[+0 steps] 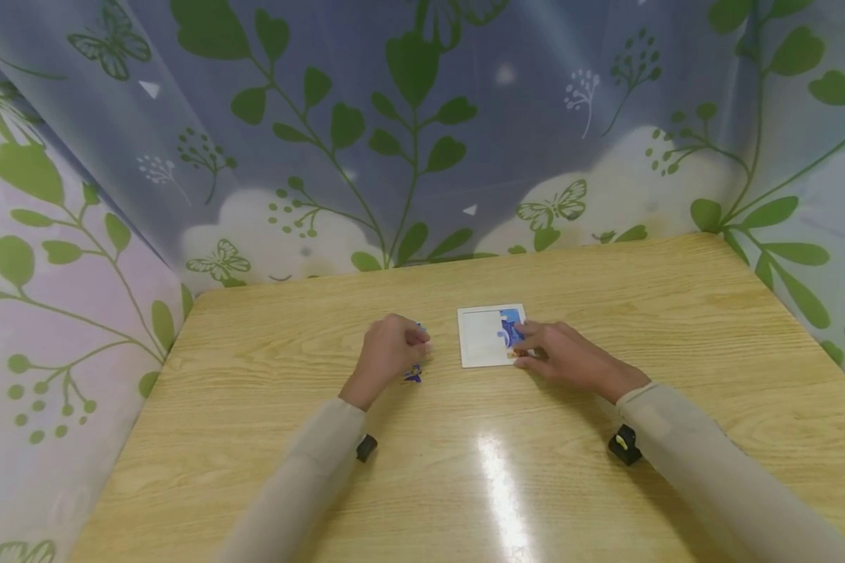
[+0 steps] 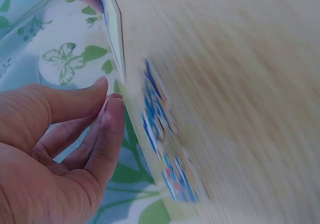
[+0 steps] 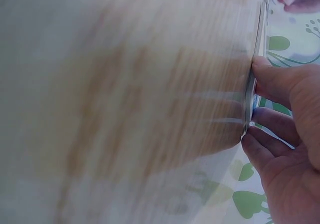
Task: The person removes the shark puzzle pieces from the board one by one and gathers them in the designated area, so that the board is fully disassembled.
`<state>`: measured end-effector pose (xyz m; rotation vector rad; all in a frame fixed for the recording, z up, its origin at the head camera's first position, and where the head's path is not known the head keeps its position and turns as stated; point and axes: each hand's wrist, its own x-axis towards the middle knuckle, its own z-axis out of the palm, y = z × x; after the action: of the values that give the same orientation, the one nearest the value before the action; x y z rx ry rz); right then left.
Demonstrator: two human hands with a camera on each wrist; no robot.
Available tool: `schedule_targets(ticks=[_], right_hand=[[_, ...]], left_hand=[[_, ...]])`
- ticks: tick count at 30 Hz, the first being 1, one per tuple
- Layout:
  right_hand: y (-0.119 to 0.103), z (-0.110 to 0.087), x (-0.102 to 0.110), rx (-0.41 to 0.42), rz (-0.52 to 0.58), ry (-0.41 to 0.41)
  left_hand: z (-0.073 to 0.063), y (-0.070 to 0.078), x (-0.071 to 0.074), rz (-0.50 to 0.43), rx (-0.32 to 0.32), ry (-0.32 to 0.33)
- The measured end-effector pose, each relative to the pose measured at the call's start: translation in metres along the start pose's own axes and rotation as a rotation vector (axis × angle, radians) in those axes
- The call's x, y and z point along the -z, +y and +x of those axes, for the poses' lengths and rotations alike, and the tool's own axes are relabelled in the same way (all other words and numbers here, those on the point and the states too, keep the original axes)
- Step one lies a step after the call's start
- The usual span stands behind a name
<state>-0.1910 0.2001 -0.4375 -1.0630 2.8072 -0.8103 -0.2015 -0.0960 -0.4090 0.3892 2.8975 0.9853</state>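
Observation:
A white puzzle tray (image 1: 480,344) lies on the table, with joined blue picture pieces (image 1: 510,328) along its right side. My right hand (image 1: 559,352) holds the tray at its right end, thumb and fingertips at the edge in the right wrist view; the fingers cover part of the pieces. Left of the tray, my left hand (image 1: 389,352) hovers beside loose puzzle pieces (image 1: 413,374), its fingers loosely bent. In the left wrist view the thumb and forefinger tips are close together, nothing showing between them. More loose pieces (image 2: 157,107) appear blurred beyond those fingers.
The wooden table (image 1: 253,438) carries the tray and pieces, its far edge meeting a leaf-patterned curtain (image 1: 408,156). A patterned cloth (image 1: 49,297) hangs at the left side. Black wrist devices (image 1: 625,444) sit under both sleeves.

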Motion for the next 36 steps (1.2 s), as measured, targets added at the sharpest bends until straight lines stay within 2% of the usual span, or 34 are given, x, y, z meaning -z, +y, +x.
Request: schedule_targets(ticks=[11, 19, 25, 36], right_hand=[[0.001, 0.000, 0.001, -0.011, -0.012, -0.001], [0.001, 0.001, 0.000, -0.007, -0.002, 0.003], [0.002, 0.001, -0.001, 0.001, 0.010, 0.005], [0.003, 0.001, -0.002, 0.023, 0.017, 0.017]], left_hand=[[0.030, 0.026, -0.027, -0.036, -0.047, -0.030], [0.044, 0.047, -0.047, -0.043, -0.007, -0.048], [0.051, 0.060, -0.060, -0.022, 0.015, -0.042], [0.057, 0.067, -0.074, -0.014, 0.003, -0.058]])
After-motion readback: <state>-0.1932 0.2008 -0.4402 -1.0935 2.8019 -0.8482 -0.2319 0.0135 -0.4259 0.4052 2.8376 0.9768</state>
